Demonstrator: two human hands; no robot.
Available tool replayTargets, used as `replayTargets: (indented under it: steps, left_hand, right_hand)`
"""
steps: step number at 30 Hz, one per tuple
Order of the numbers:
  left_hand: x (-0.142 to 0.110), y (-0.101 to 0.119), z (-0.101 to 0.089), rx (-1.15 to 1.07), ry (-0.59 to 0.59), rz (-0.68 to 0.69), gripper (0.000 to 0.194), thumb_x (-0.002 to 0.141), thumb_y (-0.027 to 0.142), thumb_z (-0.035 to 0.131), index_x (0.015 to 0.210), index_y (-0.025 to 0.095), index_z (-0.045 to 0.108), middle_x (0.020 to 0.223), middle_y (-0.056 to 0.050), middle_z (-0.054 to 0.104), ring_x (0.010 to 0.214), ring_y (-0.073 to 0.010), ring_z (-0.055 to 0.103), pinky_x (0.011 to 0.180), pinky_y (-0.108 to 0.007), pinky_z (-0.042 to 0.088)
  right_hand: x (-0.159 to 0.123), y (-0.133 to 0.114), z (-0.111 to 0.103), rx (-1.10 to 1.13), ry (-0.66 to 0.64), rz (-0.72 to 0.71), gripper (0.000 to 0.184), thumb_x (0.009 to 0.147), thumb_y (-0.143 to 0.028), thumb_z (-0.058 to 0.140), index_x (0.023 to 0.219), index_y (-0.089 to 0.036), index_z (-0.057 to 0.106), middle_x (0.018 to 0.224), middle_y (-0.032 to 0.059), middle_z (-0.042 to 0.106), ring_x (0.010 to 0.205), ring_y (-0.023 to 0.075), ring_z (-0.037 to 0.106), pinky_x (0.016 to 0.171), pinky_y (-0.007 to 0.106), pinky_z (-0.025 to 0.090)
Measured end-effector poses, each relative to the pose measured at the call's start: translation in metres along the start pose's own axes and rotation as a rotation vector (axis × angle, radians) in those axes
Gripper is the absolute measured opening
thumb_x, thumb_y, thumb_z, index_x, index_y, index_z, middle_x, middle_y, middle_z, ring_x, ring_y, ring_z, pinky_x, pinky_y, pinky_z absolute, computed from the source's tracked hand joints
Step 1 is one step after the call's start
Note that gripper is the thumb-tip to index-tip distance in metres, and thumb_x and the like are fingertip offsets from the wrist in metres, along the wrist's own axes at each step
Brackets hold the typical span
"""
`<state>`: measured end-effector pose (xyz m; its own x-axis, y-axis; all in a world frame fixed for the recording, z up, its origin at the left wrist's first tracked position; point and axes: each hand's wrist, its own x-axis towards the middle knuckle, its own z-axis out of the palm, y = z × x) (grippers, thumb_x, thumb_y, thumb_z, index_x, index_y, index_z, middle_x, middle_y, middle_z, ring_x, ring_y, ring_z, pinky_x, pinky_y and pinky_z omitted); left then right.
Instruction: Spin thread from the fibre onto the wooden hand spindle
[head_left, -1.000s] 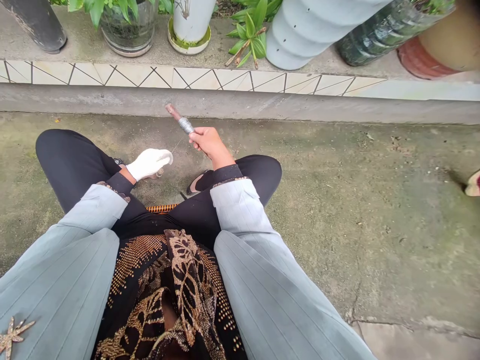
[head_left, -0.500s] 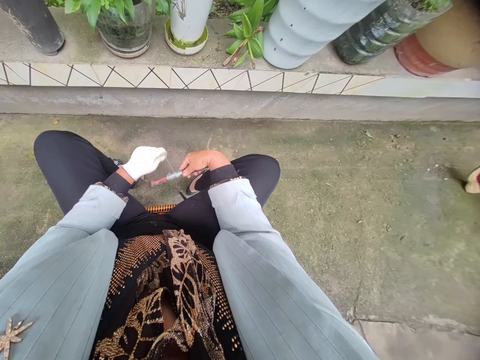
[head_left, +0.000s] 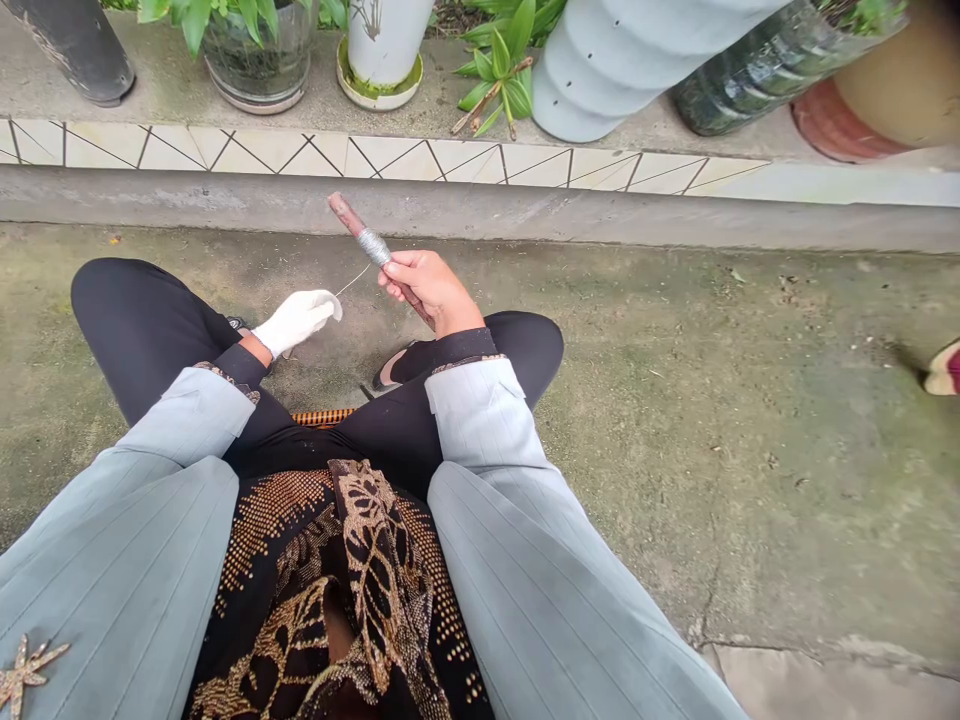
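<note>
My right hand [head_left: 425, 285] is bare and closed round a reddish-brown stick [head_left: 358, 232] that has grey thread wound about its middle. The stick points up and to the left, above the concrete ground. A thin thread [head_left: 352, 283] runs from the winding down to my left hand [head_left: 298, 319], which wears a white glove and pinches the thread between closed fingers. Both hands hover between my knees in black trousers. I sit low over the ground, and an orange woven edge [head_left: 322, 415] shows under me.
A tiled kerb [head_left: 450, 160] runs across the back, carrying plant pots: a glass pot [head_left: 259, 55], a white pot [head_left: 382, 50], a large pale container [head_left: 622, 70]. Mossy concrete [head_left: 712, 400] spreads to the right. Something pink shows at the right edge [head_left: 946, 370].
My right hand has swung the stick from low and level near the left hand back up and away, pointing up-left. The gloved left hand stayed about where it was, holding the thread.
</note>
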<state>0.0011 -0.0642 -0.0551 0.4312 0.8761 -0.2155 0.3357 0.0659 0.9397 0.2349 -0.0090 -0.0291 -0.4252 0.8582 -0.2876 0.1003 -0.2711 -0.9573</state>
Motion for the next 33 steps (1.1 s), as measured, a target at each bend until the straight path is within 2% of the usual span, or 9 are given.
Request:
replayTargets:
  steps: [8, 14, 18, 21, 24, 26, 29, 31, 33]
  left_hand:
    - [-0.003, 0.007, 0.002, 0.15, -0.036, 0.048, 0.025, 0.082, 0.03, 0.046, 0.078, 0.014, 0.063, 0.05, 0.003, 0.044, 0.045, -0.0094, 0.035, 0.049, -0.023, 0.027]
    - [-0.004, 0.011, -0.001, 0.474, -0.062, 0.151, 0.031, 0.085, 0.031, 0.041, 0.077, 0.014, 0.067, 0.062, -0.001, 0.058, 0.057, -0.0121, 0.047, 0.06, -0.024, 0.036]
    - [-0.001, 0.001, -0.002, 0.694, -0.048, 0.154, 0.033, 0.087, 0.036, 0.042, 0.08, 0.017, 0.069, 0.069, -0.002, 0.063, 0.06, -0.0137, 0.051, 0.061, -0.025, 0.035]
    - [0.001, -0.002, -0.003, 0.656, -0.128, 0.158, 0.032, 0.086, 0.038, 0.045, 0.081, 0.018, 0.068, 0.067, -0.002, 0.063, 0.059, -0.0139, 0.051, 0.058, -0.024, 0.034]
    - [0.003, -0.004, -0.005, 0.418, -0.19, 0.117, 0.03, 0.085, 0.04, 0.05, 0.079, 0.016, 0.066, 0.063, -0.001, 0.061, 0.056, -0.0128, 0.051, 0.056, -0.023, 0.036]
    - [0.005, -0.007, -0.006, 0.203, -0.151, 0.089, 0.031, 0.085, 0.042, 0.051, 0.082, 0.014, 0.065, 0.062, -0.001, 0.059, 0.055, -0.0117, 0.05, 0.055, -0.023, 0.037]
    - [0.005, -0.012, -0.006, -0.06, -0.029, 0.068, 0.033, 0.089, 0.044, 0.051, 0.085, 0.014, 0.063, 0.056, 0.0, 0.051, 0.049, -0.0101, 0.044, 0.05, -0.022, 0.034]
    - [0.004, -0.012, -0.004, -0.129, -0.015, 0.052, 0.033, 0.088, 0.046, 0.054, 0.083, 0.015, 0.063, 0.052, 0.002, 0.046, 0.046, -0.009, 0.038, 0.047, -0.022, 0.03]
    - [0.003, -0.009, -0.003, -0.123, -0.062, 0.024, 0.03, 0.085, 0.044, 0.056, 0.079, 0.015, 0.062, 0.051, 0.002, 0.045, 0.044, -0.0079, 0.033, 0.045, -0.022, 0.026]
  right_hand:
    - [0.005, 0.005, 0.003, -0.051, 0.062, 0.077, 0.026, 0.081, -0.033, 0.07, 0.069, -0.015, 0.056, 0.054, -0.0027, 0.051, 0.046, 0.006, 0.043, 0.043, 0.017, 0.033]
    - [0.014, 0.017, 0.012, -0.623, 0.057, 0.172, 0.011, 0.084, -0.022, 0.061, 0.078, -0.013, 0.065, 0.06, -0.0013, 0.056, 0.052, 0.008, 0.045, 0.054, 0.021, 0.036]
    - [0.012, 0.018, 0.016, -0.874, -0.331, 0.381, 0.008, 0.078, -0.022, 0.068, 0.078, -0.015, 0.071, 0.066, 0.001, 0.063, 0.053, 0.0099, 0.049, 0.059, 0.026, 0.038]
    - [0.004, 0.011, 0.018, -0.738, -0.703, 0.516, 0.014, 0.072, -0.026, 0.075, 0.078, -0.014, 0.072, 0.063, -0.0002, 0.063, 0.048, 0.0073, 0.047, 0.053, 0.024, 0.036]
    - [-0.006, 0.001, 0.016, -0.483, -0.854, 0.415, 0.027, 0.069, -0.034, 0.079, 0.083, -0.012, 0.071, 0.065, -0.0004, 0.064, 0.048, 0.0051, 0.045, 0.049, 0.021, 0.034]
    - [-0.011, -0.007, 0.012, -0.274, -0.714, 0.229, 0.033, 0.07, -0.04, 0.079, 0.084, -0.011, 0.069, 0.067, 0.0, 0.064, 0.05, 0.0048, 0.045, 0.049, 0.02, 0.035]
    - [-0.012, -0.013, 0.004, -0.045, -0.257, -0.008, 0.036, 0.075, -0.047, 0.075, 0.077, -0.014, 0.062, 0.065, -0.0011, 0.06, 0.051, 0.0051, 0.044, 0.047, 0.019, 0.035]
    - [-0.008, -0.012, 0.001, -0.005, -0.027, -0.045, 0.036, 0.078, -0.048, 0.073, 0.073, -0.015, 0.057, 0.064, -0.0016, 0.057, 0.05, 0.0052, 0.043, 0.045, 0.018, 0.034]
    - [-0.002, -0.006, 0.001, -0.027, 0.087, -0.021, 0.033, 0.081, -0.043, 0.071, 0.072, -0.016, 0.056, 0.064, -0.0014, 0.056, 0.049, 0.0051, 0.043, 0.044, 0.018, 0.033]
